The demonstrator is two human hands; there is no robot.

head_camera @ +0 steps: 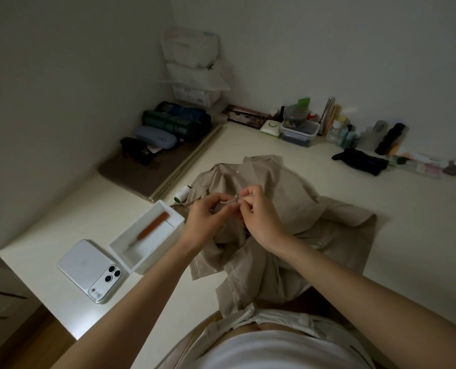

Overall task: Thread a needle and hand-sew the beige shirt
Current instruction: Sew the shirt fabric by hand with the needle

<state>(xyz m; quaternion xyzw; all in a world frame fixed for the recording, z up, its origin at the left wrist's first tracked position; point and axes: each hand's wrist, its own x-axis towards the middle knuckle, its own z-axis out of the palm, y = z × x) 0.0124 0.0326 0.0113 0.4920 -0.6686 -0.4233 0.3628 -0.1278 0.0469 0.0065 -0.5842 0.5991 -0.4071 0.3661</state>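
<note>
Nearest, white top (274,350), just below hem of beige shirt (288,187) spread across desk (248,139). Pinching one raised fold of it with left hand (208,217) and right hand (258,217), fingertips closed together, probably steadying cloth for stitching; needle too fine to make out. Left of shirt, spool (183,193) and tray (155,258), within reach.

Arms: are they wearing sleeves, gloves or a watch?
No. Both the left arm and right arm are bare, with no sleeves showing. The left hand and right hand have no gloves, and I see no rings or watch. The top is white.
</note>
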